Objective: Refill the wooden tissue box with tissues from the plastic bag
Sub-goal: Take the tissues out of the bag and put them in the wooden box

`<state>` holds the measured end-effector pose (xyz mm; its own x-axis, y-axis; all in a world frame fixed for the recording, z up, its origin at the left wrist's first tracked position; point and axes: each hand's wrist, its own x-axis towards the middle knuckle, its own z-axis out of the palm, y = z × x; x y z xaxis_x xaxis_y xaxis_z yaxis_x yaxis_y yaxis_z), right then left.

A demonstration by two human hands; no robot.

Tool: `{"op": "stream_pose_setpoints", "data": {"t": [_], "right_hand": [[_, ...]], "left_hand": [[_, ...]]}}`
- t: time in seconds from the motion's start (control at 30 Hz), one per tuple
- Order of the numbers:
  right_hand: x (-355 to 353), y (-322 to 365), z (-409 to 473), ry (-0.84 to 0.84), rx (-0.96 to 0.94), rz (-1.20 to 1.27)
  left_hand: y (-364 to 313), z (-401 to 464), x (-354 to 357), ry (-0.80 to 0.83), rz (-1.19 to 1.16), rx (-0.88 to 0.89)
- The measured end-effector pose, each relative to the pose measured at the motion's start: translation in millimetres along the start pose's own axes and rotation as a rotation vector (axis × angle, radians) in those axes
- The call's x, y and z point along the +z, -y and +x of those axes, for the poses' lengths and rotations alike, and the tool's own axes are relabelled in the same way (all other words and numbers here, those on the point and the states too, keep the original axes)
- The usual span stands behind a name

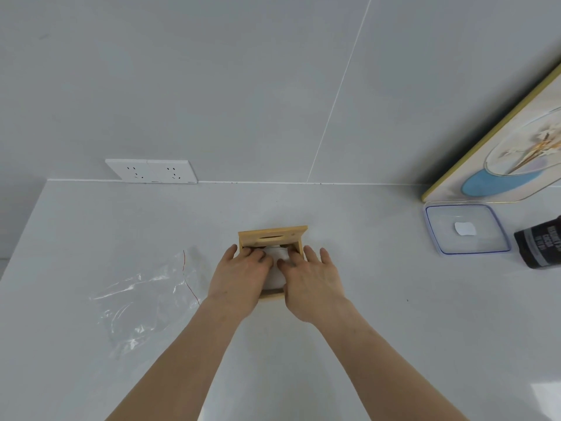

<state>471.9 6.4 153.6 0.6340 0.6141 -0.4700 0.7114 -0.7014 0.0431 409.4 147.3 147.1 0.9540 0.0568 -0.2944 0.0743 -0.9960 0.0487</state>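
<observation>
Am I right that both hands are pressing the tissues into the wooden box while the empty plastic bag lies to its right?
Not quite: the head view shows the plastic bag to the left of the wooden box. Both the left hand and right hand do press the tissues in.

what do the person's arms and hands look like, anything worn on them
Both arms are bare right down to the bottom edge of the picture; no sleeves show. The left hand and right hand wear no gloves, and no watch, bracelet or ring can be seen. The nails look short and unpainted.
</observation>
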Motion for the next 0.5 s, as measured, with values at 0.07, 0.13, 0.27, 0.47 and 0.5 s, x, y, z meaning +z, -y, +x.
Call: {"op": "stream_pose_setpoints", "data": {"t": [0.07, 0.13, 0.27, 0.47, 0.5], "right_hand": [[-4, 1, 3, 0.039, 0.012, 0.014], [-6, 3, 6, 0.030, 0.021, 0.038], [-5, 5, 4, 0.026, 0.044, 0.086], [-6, 0, -17, -0.336, 0.015, 0.242], [-6, 0, -22, -0.434, 0.031, 0.276]], "left_hand": [[1, 0, 0, 0.002, -0.002, 0.011], [3, 0, 0, -0.001, -0.009, 0.021], [7, -2, 2, -0.023, -0.033, 0.048], [13, -17, -4, -0.157, -0.218, 0.044], [14, -23, -9, -0.202, -0.256, 0.024]]}}
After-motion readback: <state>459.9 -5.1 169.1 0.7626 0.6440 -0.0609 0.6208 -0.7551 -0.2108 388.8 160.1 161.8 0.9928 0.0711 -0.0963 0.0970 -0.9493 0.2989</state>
